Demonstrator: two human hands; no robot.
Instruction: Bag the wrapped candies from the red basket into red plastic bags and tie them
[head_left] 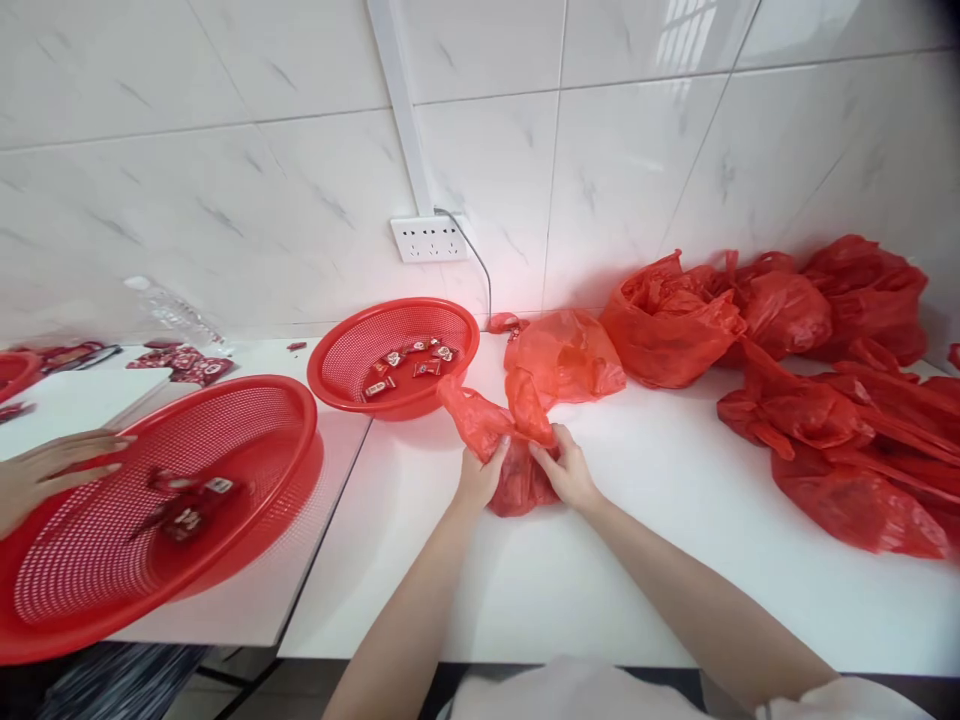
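Bunching between both hands (484, 478): small red bag (523, 482), upright on tabletop (637, 600).

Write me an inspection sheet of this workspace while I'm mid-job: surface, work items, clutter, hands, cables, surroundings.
Surface: two white tabletops, a dark seam between them.
Work items: crumpled red plastic bag in hand; small round red mesh basket and large one, both holding wrapped packets; more red plastic bags at the right.
Clutter: clear plastic bottle and loose red packets at the back left.
Hands: left hand and right hand both grip the crumpled bag.
Cables: thin grey cable runs down from the white wall socket; lower end unclear.
Surroundings: marbled wall tiles; another person's hand at the large basket.
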